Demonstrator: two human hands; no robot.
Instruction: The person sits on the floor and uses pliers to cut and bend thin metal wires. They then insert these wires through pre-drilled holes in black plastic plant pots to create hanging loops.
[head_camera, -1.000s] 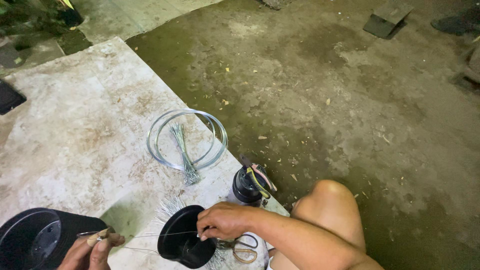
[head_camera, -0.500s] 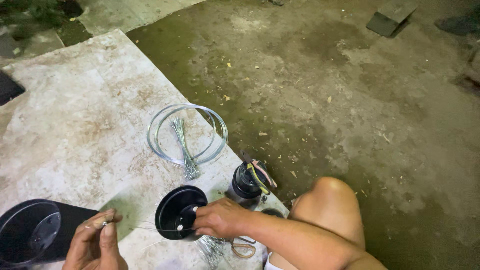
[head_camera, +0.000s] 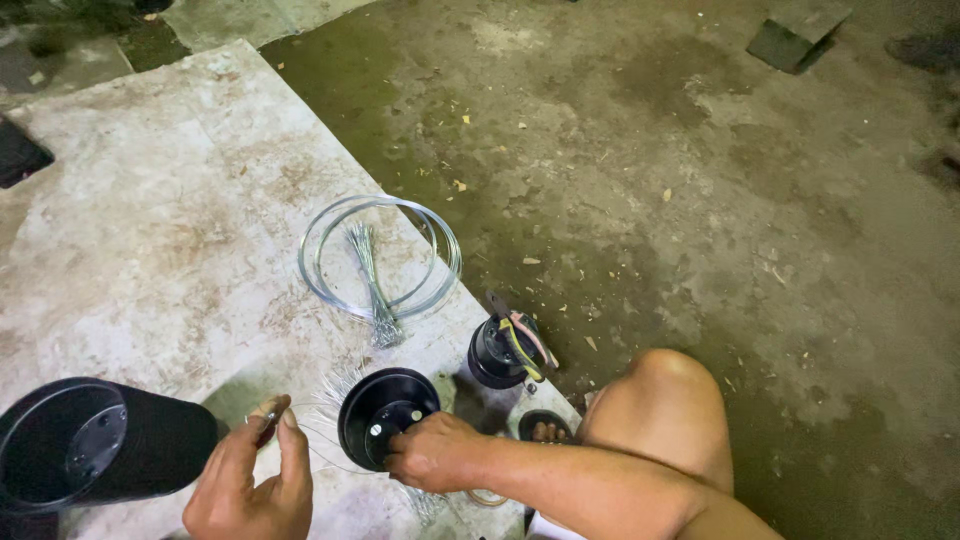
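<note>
While the head view looks down over a pale, stained slab (head_camera: 150, 230) that serves as the counter, the right hand (head_camera: 432, 460) rests at the near rim of a small black plastic pot (head_camera: 385, 415) lying on its side with its mouth turned up toward the camera, so that its holed base shows inside. That grip is closed, fingers curled against the pot's lower edge; whether they pinch the rim or the wire passing there cannot be told. The left hand (head_camera: 250, 490) sits to the left of the right one, a little nearer the camera, with thumb and forefinger pressed together on the end of a thin wire (head_camera: 300, 412). From that pinch the wire runs rightward, roughly level, toward the pot, so its long axis lies across the gap between the two grips, and the pot is clearly closer to the right hand. Left of the left grip lies a larger black pot (head_camera: 100, 450), also on its side, mouth toward the camera. Beyond both grips, farther from the person, a coil of silvery wire (head_camera: 380, 255) lies flat with a bundle of cut wire pieces (head_camera: 370, 285) across it. To the right of the right grip stands a dark pot (head_camera: 500, 350) holding pliers, at the slab's edge, and the person's bare knee (head_camera: 670, 400) rises over the dirty floor (head_camera: 700, 180).
</note>
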